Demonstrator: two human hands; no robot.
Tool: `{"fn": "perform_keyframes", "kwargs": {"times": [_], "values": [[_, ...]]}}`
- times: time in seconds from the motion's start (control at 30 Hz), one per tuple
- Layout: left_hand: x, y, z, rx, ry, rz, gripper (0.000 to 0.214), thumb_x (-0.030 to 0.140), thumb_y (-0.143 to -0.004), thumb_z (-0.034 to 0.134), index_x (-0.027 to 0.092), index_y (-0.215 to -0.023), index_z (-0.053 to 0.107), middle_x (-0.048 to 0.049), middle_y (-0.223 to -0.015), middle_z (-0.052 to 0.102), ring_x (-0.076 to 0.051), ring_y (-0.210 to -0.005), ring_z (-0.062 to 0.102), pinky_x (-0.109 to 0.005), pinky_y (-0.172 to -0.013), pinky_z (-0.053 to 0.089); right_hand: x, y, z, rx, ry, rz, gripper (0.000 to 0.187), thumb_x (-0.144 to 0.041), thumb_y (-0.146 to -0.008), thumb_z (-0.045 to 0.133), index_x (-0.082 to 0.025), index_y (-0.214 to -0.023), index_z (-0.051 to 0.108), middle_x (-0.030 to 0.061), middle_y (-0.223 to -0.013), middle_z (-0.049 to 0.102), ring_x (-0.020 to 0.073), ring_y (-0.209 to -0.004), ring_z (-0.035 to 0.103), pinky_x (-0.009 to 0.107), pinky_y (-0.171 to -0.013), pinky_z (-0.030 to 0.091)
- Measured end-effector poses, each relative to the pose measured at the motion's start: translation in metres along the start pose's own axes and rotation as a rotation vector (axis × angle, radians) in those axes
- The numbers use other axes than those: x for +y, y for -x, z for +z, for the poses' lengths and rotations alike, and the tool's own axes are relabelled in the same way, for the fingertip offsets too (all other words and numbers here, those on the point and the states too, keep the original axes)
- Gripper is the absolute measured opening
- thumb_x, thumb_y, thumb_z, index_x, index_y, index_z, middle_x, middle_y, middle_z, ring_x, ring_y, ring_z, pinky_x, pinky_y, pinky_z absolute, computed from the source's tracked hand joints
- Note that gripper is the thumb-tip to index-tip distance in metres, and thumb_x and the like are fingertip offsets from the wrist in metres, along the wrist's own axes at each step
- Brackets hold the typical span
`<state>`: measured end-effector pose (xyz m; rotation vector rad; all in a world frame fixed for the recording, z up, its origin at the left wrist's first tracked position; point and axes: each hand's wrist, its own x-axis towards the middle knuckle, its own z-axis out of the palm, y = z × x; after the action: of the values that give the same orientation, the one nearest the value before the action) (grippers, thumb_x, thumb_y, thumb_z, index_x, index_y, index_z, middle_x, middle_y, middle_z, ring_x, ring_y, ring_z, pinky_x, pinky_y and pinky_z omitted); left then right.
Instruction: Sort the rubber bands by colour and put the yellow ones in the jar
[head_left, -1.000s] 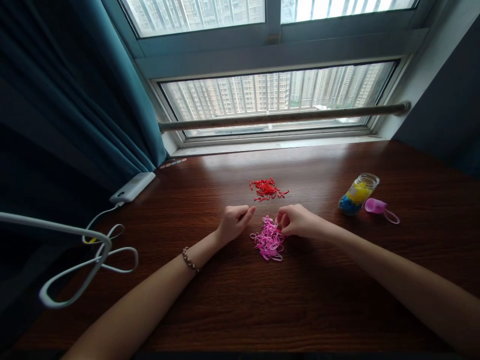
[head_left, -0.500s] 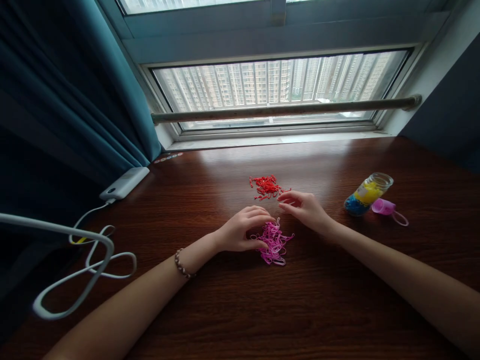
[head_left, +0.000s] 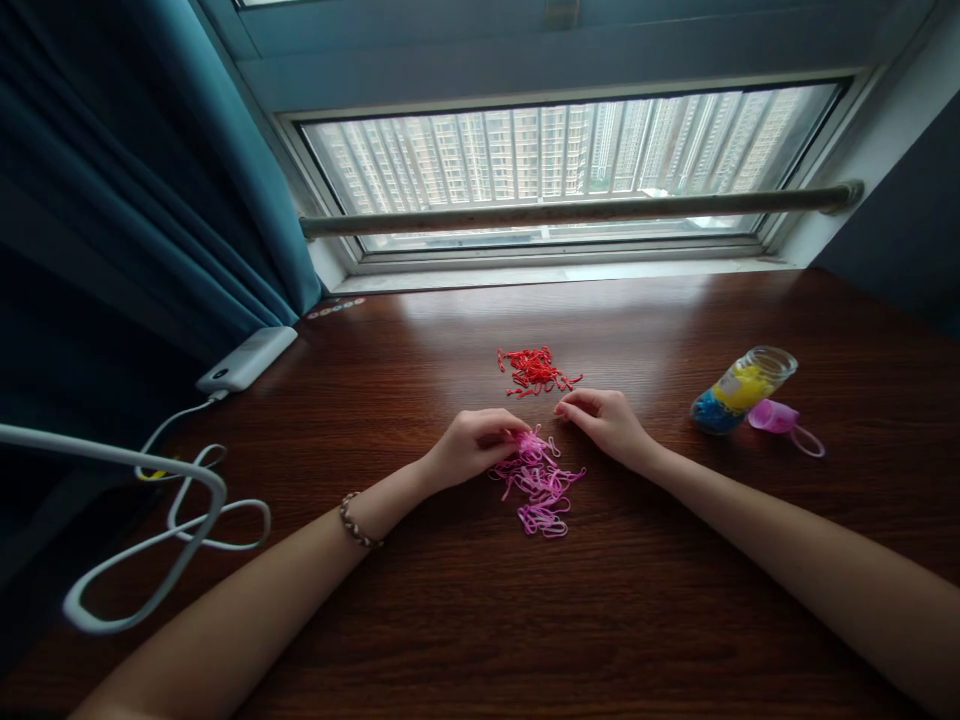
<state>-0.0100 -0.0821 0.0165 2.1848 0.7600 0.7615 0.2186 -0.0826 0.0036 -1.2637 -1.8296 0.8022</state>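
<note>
A heap of pink elastic bands (head_left: 541, 485) lies on the dark wooden table (head_left: 465, 620) in front of me. My left hand (head_left: 474, 444) is curled at the heap's upper left edge, its fingertips pinched on some pink bands. My right hand (head_left: 604, 419) rests just right of the heap's top, fingers closed together and pointing left; I cannot make out anything in them. A smaller heap of red bands (head_left: 534, 370) lies just beyond both hands.
A glass jar (head_left: 738, 390) with yellow and blue bands lies on its side at the right, its pink lid (head_left: 780, 420) beside it. A white power bank (head_left: 244, 360) and looped white cable (head_left: 165, 530) lie at the left by a teal curtain (head_left: 150, 170). Behind is a window.
My right hand went from the pink heap up toward the red heap and now rests between them. My left hand moved onto the pink heap and pulled bands up-left, spreading it.
</note>
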Motion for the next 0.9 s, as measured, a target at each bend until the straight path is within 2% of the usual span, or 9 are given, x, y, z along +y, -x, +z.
{"fn": "perform_keyframes", "kwargs": {"times": [0.1, 0.23, 0.37, 0.5, 0.6, 0.7, 0.8, 0.9], "values": [[-0.001, 0.000, 0.000, 0.085, 0.140, -0.113, 0.021, 0.027, -0.078, 0.058, 0.013, -0.092, 0.064, -0.0089, -0.090, 0.067, -0.017, -0.078, 0.063, -0.026, -0.070, 0.053, -0.002, 0.001, 0.000, -0.026, 0.021, -0.030, 0.022, -0.031, -0.081, 0.050, -0.016, -0.078, 0.066, 0.0033, -0.071, 0.066, 0.0146, -0.064, 0.058, 0.023, -0.060, 0.041], [-0.003, -0.002, 0.002, 0.140, 0.211, -0.157, 0.022, 0.030, -0.076, 0.061, 0.012, -0.089, 0.065, -0.0092, -0.089, 0.068, -0.018, -0.077, 0.064, -0.028, -0.070, 0.054, -0.007, 0.005, 0.002, -0.134, 0.048, -0.155, 0.022, -0.027, -0.082, 0.050, -0.017, -0.091, 0.067, 0.0047, -0.083, 0.067, 0.0147, -0.071, 0.058, 0.024, -0.065, 0.043], [-0.003, -0.004, 0.000, 0.170, 0.115, -0.102, 0.019, 0.029, -0.077, 0.060, 0.013, -0.085, 0.067, -0.0083, -0.085, 0.067, -0.017, -0.075, 0.062, -0.027, -0.068, 0.052, -0.013, 0.012, 0.006, -0.235, 0.031, -0.302, 0.023, -0.021, -0.081, 0.049, -0.019, -0.098, 0.065, 0.0053, -0.088, 0.067, 0.0156, -0.081, 0.058, 0.026, -0.075, 0.043], [0.001, -0.004, -0.005, 0.118, -0.049, 0.010, 0.019, 0.028, -0.082, 0.054, 0.017, -0.083, 0.069, -0.0085, -0.094, 0.064, -0.019, -0.088, 0.059, -0.032, -0.081, 0.047, -0.021, 0.016, 0.006, -0.269, -0.011, -0.259, 0.023, -0.028, -0.082, 0.049, -0.015, -0.090, 0.067, 0.0049, -0.079, 0.068, 0.0122, -0.064, 0.057, 0.021, -0.059, 0.042], [0.003, -0.003, -0.006, 0.103, -0.123, 0.093, 0.022, 0.028, -0.085, 0.048, 0.020, -0.087, 0.069, -0.0080, -0.100, 0.063, -0.020, -0.097, 0.055, -0.037, -0.089, 0.042, -0.025, 0.018, 0.005, -0.165, 0.003, -0.159, 0.032, -0.037, -0.083, 0.046, -0.014, -0.074, 0.066, 0.0025, -0.062, 0.064, 0.0098, -0.051, 0.051, 0.019, -0.049, 0.036], [0.003, -0.002, -0.002, 0.163, -0.217, 0.152, 0.021, 0.026, -0.085, 0.048, 0.020, -0.094, 0.065, -0.0082, -0.103, 0.061, -0.021, -0.101, 0.051, -0.039, -0.092, 0.039, -0.025, 0.019, 0.003, -0.010, 0.062, -0.103, 0.043, -0.043, -0.084, 0.042, -0.015, -0.055, 0.058, -0.0010, -0.045, 0.052, 0.0081, -0.043, 0.043, 0.020, -0.046, 0.031], [0.009, -0.002, 0.005, 0.351, -0.369, 0.136, 0.024, 0.026, -0.080, 0.054, 0.018, -0.101, 0.060, -0.0088, -0.107, 0.058, -0.023, -0.106, 0.047, -0.041, -0.095, 0.035, -0.026, 0.019, 0.002, 0.116, 0.168, -0.073, 0.047, -0.046, -0.083, 0.042, -0.017, -0.046, 0.046, -0.0028, -0.041, 0.040, 0.0082, -0.042, 0.037, 0.022, -0.047, 0.027], [0.038, 0.004, 0.008, 0.572, -0.444, -0.024, 0.020, 0.030, -0.074, 0.058, 0.016, -0.088, 0.058, -0.0079, -0.095, 0.059, -0.024, -0.095, 0.050, -0.039, -0.086, 0.040, -0.046, 0.027, 0.000, 0.249, 0.152, 0.037, 0.038, -0.047, -0.082, 0.044, -0.019, -0.055, 0.046, -0.0021, -0.048, 0.044, 0.0103, -0.046, 0.039, 0.024, -0.049, 0.027]]}}
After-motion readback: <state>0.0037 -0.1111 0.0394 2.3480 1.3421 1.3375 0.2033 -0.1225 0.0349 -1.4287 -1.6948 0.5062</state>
